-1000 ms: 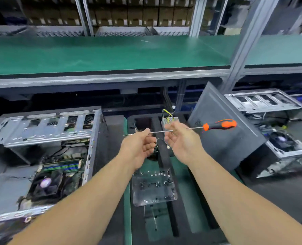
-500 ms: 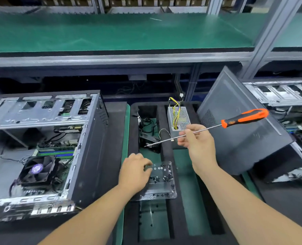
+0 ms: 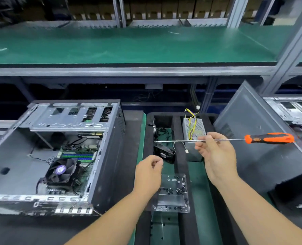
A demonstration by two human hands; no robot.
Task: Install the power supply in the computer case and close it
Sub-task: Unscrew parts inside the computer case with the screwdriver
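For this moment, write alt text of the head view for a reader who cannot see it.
A right hand pinches the shaft of an orange-handled screwdriver held level, while the left hand hovers curled above a clear screw tray. An open computer case lies left; the power supply stands behind.

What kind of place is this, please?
Probably a computer assembly line in a factory. Open cases lie on either side, a power supply waits in a foam tray, and green-matted shelving runs above, with cartons stacked behind.
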